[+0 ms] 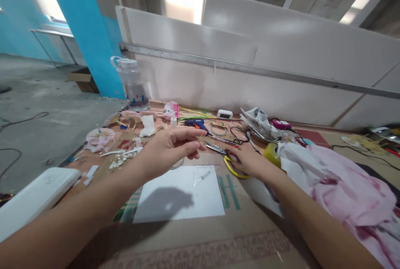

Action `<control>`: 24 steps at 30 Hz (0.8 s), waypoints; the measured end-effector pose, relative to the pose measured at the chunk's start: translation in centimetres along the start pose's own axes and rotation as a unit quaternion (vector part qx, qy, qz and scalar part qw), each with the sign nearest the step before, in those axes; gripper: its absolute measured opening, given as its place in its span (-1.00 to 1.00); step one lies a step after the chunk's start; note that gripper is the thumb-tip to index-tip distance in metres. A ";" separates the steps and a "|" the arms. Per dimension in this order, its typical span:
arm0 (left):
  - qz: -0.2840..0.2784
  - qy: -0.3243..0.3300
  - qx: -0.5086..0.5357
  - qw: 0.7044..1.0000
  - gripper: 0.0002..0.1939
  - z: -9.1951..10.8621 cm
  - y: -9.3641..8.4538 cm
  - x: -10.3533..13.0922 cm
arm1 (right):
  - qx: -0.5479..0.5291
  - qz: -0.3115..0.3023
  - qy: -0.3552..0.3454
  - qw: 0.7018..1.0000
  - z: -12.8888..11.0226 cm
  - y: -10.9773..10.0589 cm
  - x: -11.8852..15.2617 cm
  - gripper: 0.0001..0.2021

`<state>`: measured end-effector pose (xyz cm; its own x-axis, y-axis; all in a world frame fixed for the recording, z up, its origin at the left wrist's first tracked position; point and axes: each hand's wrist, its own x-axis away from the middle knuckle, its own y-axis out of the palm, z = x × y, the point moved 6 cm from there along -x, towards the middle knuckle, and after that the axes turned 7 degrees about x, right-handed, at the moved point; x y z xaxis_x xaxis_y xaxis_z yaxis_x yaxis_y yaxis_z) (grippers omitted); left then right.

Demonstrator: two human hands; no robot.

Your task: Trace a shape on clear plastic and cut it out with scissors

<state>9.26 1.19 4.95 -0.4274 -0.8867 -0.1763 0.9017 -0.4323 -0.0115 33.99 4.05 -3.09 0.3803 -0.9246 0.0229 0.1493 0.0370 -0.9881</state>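
My left hand (pixel 176 148) hovers above a white sheet of paper (pixel 184 196), thumb and fingers brought together. A thin orange-yellow sliver shows at its fingertips, too small to name. Over to the right, my right hand (pixel 250 160) is closed on the yellow handles of a pair of scissors (pixel 233 169), whose blades point left and away from me. On the paper's upper right lies a clear triangular set square (pixel 204 175). The paper rests on cardboard with green print, and the shadow of my left hand falls across it.
Behind my hands lie a blue glue gun (pixel 195 124), thin sticks and a small white device (pixel 224 114). A large water bottle (pixel 134 85) stands at the back left. Pink cloth (pixel 350 177) is heaped on the right, beside yellow tape (pixel 271 155). A white case (pixel 37 198) sits left.
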 end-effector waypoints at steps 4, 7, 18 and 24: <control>0.009 0.010 -0.005 1.000 -0.71 0.3 -0.2 0.1 | -0.057 0.008 0.035 0.998 0.0 0.2 0.1 -0.40; 0.022 0.018 -0.015 0.999 -0.77 0.6 -0.5 0.0 | -0.083 0.033 0.066 0.994 0.1 -0.1 0.1 -0.61; 0.015 0.019 0.000 1.000 -0.85 0.5 -0.8 0.0 | -0.023 -0.042 0.050 0.998 2.5 -1.4 1.9 -0.55; 0.003 0.018 0.009 1.000 -0.85 0.4 -0.5 0.1 | -0.193 0.019 0.058 0.979 1.9 -4.7 3.2 -0.45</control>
<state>8.77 1.20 5.36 -0.4191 -0.8831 -0.2108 0.9028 -0.4301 0.0069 36.23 1.65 1.91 0.2700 -0.9628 -0.0103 -0.2268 -0.0532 -0.9725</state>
